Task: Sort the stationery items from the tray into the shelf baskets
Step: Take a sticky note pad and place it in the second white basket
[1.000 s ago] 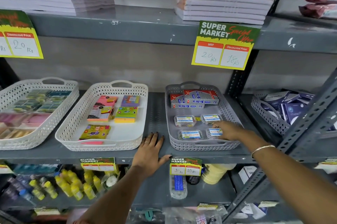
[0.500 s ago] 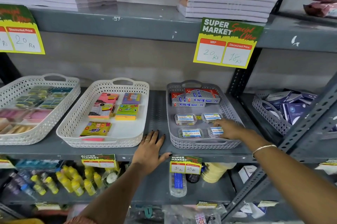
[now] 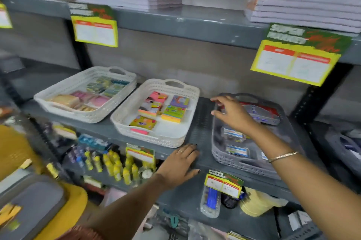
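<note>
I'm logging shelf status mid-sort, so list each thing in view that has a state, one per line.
Left hand: flat on the shelf edge, empty.
Right hand: open, fingers spread above the grey basket, holding nothing.
Grey basket: partly filled with small boxes.
Middle white basket: sticky-note pads inside, floor partly bare.
Left white basket: nearly full.

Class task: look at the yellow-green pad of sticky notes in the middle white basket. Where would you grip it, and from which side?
Grip the sticky-note pad by its two long side edges, coming straight down from above. It lies flat on the floor of the white basket, whose walls block a sideways reach, and neighbouring pads sit close, so probably pinch with fingertips.
</note>
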`<state>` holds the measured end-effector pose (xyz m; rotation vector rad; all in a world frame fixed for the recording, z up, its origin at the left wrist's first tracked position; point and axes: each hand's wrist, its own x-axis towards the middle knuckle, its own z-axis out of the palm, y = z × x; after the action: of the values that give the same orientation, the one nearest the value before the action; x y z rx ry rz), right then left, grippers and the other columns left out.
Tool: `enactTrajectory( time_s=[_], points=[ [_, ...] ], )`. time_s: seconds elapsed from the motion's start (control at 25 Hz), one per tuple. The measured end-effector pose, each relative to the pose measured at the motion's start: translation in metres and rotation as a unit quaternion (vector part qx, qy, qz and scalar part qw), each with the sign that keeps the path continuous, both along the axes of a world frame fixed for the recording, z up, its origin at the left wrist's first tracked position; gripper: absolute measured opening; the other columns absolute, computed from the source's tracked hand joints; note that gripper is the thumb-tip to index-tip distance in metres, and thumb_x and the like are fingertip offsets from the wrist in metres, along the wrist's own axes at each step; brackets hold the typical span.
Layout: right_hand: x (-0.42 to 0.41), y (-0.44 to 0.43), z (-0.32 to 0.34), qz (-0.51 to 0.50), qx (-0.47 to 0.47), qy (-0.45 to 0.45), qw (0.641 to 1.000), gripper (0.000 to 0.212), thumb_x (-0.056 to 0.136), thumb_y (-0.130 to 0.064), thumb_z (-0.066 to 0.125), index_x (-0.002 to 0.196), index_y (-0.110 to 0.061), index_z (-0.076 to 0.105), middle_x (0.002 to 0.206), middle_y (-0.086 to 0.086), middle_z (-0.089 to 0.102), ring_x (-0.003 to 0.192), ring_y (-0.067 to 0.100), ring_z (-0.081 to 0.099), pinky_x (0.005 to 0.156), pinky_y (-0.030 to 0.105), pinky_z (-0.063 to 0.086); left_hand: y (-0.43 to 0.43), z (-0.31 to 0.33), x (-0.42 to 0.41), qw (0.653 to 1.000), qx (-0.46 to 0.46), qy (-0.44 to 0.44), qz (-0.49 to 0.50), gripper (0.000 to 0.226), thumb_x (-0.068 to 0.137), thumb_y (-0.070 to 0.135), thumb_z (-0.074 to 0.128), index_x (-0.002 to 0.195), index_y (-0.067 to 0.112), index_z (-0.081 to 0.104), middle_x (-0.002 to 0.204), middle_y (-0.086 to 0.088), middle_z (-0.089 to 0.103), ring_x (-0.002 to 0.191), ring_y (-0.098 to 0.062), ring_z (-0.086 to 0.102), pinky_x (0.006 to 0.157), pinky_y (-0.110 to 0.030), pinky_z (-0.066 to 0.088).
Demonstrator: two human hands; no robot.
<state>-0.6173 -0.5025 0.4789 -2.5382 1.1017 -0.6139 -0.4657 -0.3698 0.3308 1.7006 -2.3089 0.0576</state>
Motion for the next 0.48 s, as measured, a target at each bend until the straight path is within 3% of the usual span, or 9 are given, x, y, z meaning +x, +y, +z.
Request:
enactTrajectory(
  time_s=[0.16,0.32,0.48],
  points=[
    [0.106,0.040,0.019,0.129,-0.030,-0.088,0.987,0.030,0.079,-0.003,0.061,0.109,-0.006,0.060,0.110,0.017,0.060,0.097,0.027,0.060,0.087,0.039,0.047,0.050,-0.003,0.046,0.998,0.020,-0.008,0.052,0.049,0.085,0.045,0.041,0.121,0.012,0.043,0.126,-0.014,0.055,0.112,-0.029,0.053,0.086,-0.034,0.047],
    [0.227,0.101,0.016,0.243,-0.038,-0.099,0.964,0.030,0.080,-0.007,0.059,0.109,-0.010,0.059,0.109,0.014,0.061,0.097,0.029,0.060,0.085,0.040,0.049,0.114,-0.010,0.143,0.977,0.050,0.011,0.206,0.053,0.090,0.044,0.039,0.123,0.005,0.048,0.127,-0.019,0.052,0.113,-0.035,0.051,0.091,-0.040,0.046],
    [0.345,0.163,-0.012,0.315,-0.025,-0.051,0.947,0.028,0.081,-0.008,0.060,0.110,-0.011,0.059,0.108,0.014,0.062,0.098,0.029,0.059,0.084,0.038,0.046,0.193,-0.034,0.246,0.935,0.070,0.039,0.346,0.058,0.087,0.046,0.034,0.117,0.002,0.056,0.123,-0.021,0.056,0.111,-0.036,0.054,0.083,-0.041,0.049]
  ],
)
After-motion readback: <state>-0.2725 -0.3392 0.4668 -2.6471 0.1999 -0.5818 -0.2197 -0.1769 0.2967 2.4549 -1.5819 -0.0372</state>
